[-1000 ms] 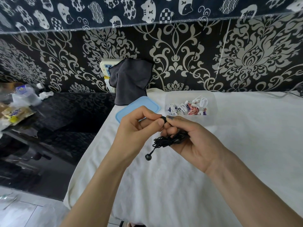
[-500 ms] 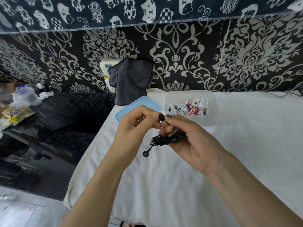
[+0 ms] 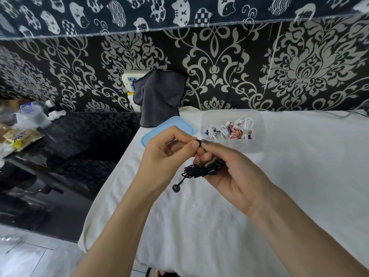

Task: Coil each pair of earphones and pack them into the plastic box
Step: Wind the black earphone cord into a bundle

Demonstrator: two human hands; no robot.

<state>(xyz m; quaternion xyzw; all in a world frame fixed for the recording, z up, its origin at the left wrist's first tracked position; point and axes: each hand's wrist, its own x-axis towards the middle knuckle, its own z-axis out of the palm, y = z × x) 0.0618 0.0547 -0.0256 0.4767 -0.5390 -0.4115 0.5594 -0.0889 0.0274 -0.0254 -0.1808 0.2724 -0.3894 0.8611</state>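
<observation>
**What the hands and frame edges hide**

The right hand (image 3: pixel 229 172) covers much of the black earphone bundle (image 3: pixel 201 170), so its loops cannot be counted. At the pinch between both hands, a small black piece (image 3: pixel 199 141) is mostly buried under the left hand (image 3: pixel 167 156) fingertips. Beyond the hands, the plastic box (image 3: pixel 257 144) holds cords too tangled to separate. Far left of the hands, blurred packets (image 3: pixel 18 136) run off the frame edge.

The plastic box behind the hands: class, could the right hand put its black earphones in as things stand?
Probably yes. The plastic box stands open just beyond the right hand, its blue lid lies aside, and room remains by the coiled earphones. The left hand pinches the black earphones too.
</observation>
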